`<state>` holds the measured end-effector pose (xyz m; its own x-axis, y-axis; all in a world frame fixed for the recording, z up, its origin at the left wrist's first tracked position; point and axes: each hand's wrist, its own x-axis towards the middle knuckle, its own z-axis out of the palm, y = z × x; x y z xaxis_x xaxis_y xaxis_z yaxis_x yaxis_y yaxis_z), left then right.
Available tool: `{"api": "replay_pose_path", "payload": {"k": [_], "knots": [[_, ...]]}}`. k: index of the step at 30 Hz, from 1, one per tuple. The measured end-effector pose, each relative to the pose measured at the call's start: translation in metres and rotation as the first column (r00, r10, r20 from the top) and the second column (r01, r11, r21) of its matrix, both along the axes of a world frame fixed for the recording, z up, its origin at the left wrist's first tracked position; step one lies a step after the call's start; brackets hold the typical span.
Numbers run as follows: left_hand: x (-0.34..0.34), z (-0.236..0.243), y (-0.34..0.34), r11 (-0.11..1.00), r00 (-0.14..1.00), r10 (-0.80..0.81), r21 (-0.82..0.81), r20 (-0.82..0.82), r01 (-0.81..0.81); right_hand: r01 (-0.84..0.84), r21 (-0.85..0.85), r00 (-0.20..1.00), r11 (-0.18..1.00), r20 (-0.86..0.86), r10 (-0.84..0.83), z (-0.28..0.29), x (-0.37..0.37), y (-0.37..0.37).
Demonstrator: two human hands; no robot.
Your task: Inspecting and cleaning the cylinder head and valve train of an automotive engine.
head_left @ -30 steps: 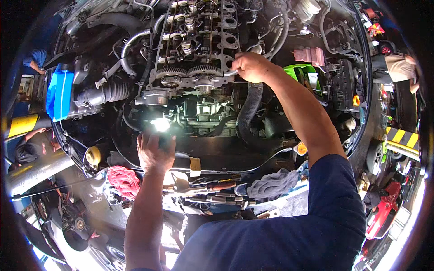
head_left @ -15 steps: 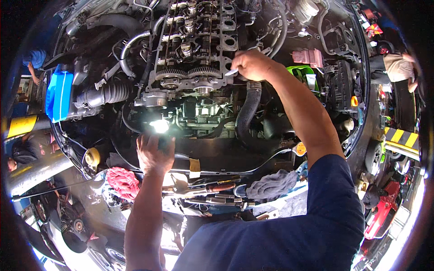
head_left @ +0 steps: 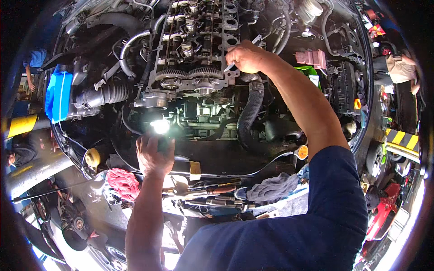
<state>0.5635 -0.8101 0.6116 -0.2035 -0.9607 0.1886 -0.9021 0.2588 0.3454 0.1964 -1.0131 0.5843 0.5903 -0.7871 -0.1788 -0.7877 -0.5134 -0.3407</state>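
Your right hand [head_left: 247,56] is curled closed around a slim, pale tool [head_left: 229,67], which pokes out on both sides of your fist at the right edge of the cylinder head [head_left: 186,47], by its near corner; whether it touches there, I cannot tell. Your left hand [head_left: 155,156], fingers partly bent, is nearer you than the head's left corner, at a glaring lamp [head_left: 160,126]; glare hides its grip.

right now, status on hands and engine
Left hand holding lit lamp. Right hand gripping slim metal tool at right edge of engine. Black hose near right hand.
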Motion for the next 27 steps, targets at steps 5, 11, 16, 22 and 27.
{"api": "replay_pose_path", "payload": {"k": [5, 11, 16, 22, 27], "knots": [[-0.0022, 0.0030, -0.0014, 1.000, 1.000, 0.004, -0.001, 0.000, -0.004, 0.003, 0.029, 1.000, 1.000, 0.002, -0.003, 0.0021, -0.0013, 0.0006], [-0.0050, 0.0062, -0.0021, 1.000, 0.999, -0.008, -0.016, -0.040, 0.007, 0.015, 0.047, 0.997, 0.999, -0.077, -0.011, 0.0009, -0.0006, 0.0011], [-0.0034, 0.0044, -0.0021, 1.000, 0.999, -0.002, -0.014, -0.050, 0.001, -0.013, 0.018, 1.000, 1.000, -0.028, 0.014, -0.0009, -0.0004, -0.0006], [-0.0001, 0.0023, -0.0023, 0.999, 1.000, -0.018, 0.033, -0.024, 0.019, -0.003, -0.010, 1.000, 1.000, 0.021, 0.003, -0.0017, -0.0026, -0.0007], [-0.0010, 0.0039, -0.0015, 0.999, 0.999, 0.002, 0.054, -0.032, -0.001, 0.066, 0.074, 0.998, 0.995, -0.016, -0.065, 0.0000, -0.0023, 0.0041]]}}
